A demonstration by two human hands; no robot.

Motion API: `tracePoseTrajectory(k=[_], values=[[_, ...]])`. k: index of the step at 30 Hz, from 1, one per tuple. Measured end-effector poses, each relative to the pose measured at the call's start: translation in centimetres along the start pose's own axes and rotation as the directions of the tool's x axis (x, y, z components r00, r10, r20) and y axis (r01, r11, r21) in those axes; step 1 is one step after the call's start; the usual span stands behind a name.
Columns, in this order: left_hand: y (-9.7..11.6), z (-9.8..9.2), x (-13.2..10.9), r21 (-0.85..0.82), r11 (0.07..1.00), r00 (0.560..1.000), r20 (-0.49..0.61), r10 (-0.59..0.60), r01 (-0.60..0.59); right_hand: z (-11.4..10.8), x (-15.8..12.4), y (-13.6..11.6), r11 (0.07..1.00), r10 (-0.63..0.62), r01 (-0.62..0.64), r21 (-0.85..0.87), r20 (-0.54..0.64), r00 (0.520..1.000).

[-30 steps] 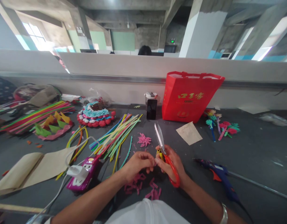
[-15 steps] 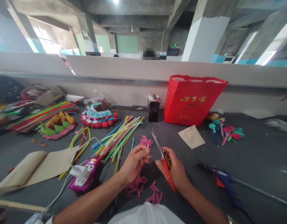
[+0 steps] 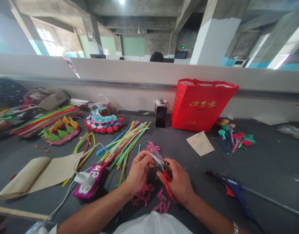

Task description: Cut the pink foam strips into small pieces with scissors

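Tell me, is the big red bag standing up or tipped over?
Upright. The red bag has its bottom on the dark table and its handles on top.

Your scissors (image 3: 169, 190): red handles, silver blades (image 3: 157, 158). Pieces (image 3: 162, 207) before you: pink. Bag (image 3: 200, 112): red, gold lettering (image 3: 202, 104). Your glue gun (image 3: 228, 182): blue, red trigger (image 3: 230, 191). Far-left cloth (image 3: 8, 92): dark, pale spots.

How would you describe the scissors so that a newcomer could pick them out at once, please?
Find the red tote bag at the back of the dark table, then look nearer, to the person's right hand. The scissors are in that hand, blades angled toward the left hand. Red handles and metal blades set them apart from the pink pieces nearby.
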State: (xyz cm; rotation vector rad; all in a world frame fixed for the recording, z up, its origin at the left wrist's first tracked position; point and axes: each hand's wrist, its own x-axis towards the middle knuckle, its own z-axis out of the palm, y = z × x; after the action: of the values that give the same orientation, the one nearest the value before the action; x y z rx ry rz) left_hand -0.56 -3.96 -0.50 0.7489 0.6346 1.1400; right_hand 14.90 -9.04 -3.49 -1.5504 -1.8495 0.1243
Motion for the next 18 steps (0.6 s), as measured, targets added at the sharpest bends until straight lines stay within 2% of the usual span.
tracePoseTrajectory(k=[11,18], values=[[0.26,0.2,-0.07,0.102,0.995,0.999,-0.034,0.025,-0.022,0.09,-0.16,0.33,1.0,-0.01,0.01,-0.02,0.003,1.0],[0.21,-0.12,0.03,0.136,0.99,0.999,-0.035,0.035,-0.029,0.46,-0.42,0.91,0.998,-0.063,0.062,-0.028,-0.042,0.997]])
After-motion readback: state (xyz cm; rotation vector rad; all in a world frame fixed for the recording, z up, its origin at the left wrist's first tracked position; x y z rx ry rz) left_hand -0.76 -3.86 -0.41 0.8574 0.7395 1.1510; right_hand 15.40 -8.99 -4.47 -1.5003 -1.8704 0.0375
